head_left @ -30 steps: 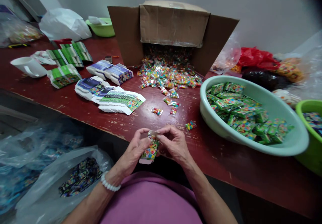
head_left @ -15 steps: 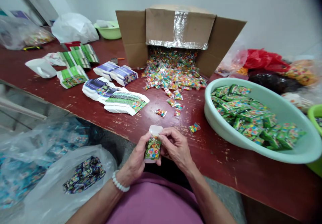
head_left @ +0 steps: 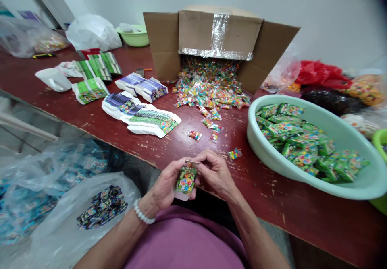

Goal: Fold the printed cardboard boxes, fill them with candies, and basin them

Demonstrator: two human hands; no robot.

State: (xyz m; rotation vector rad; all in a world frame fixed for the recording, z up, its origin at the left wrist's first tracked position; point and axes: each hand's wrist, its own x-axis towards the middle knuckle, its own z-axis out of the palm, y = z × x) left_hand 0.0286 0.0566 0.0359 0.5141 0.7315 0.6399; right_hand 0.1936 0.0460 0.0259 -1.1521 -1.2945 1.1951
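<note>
My left hand (head_left: 166,182) is wrapped round a small green printed carton (head_left: 185,180), held upright at the table's front edge. The carton's white bottom flap hangs out. My right hand (head_left: 214,173) pinches the top flap, which is folded over toward me. Several wrapped candy packets (head_left: 214,128) lie on the table beyond my hands, with one packet (head_left: 235,154) apart to the right. Flat unfolded cartons (head_left: 154,120) are fanned out to the left.
An open cardboard box (head_left: 220,33) spills candy packets onto the red table (head_left: 260,204). At right stands a pale green basin (head_left: 305,180) of filled-looking green cartons. A white cup (head_left: 53,79) and carton stacks (head_left: 90,90) are at left; plastic bags (head_left: 121,188) sit below.
The carton's top flap, which stood up before, is now bent down under my right fingers. The bottom flap shows more. The view has shifted slightly.
</note>
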